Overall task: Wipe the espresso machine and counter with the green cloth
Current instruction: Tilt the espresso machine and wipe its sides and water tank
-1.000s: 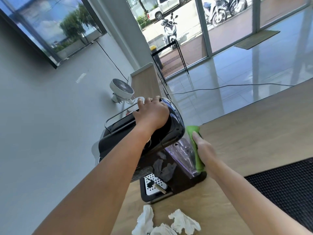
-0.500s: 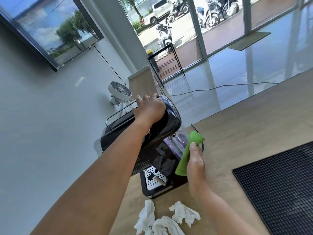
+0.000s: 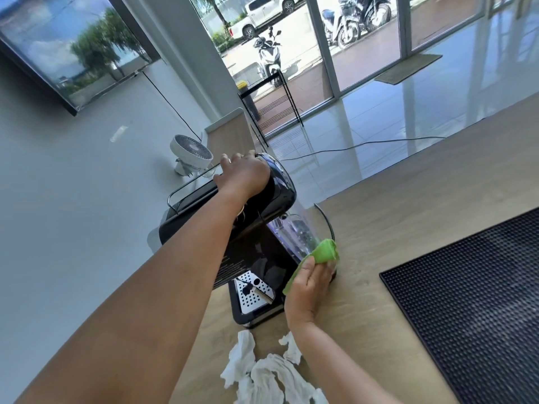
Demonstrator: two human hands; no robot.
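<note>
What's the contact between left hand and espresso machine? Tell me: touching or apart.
Touching. Head view shows the left hand clasped over the top of the espresso machine, with no gap.

Left grip and right grip bare, forearms bare to the frame edge

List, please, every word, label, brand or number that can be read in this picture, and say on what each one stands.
No text here can be read.
Espresso machine: faint rows of light print on its dark front panel, too blurred to read.
Scooter and white pickup outside the glass: any plate or badge is too small to read.
</note>
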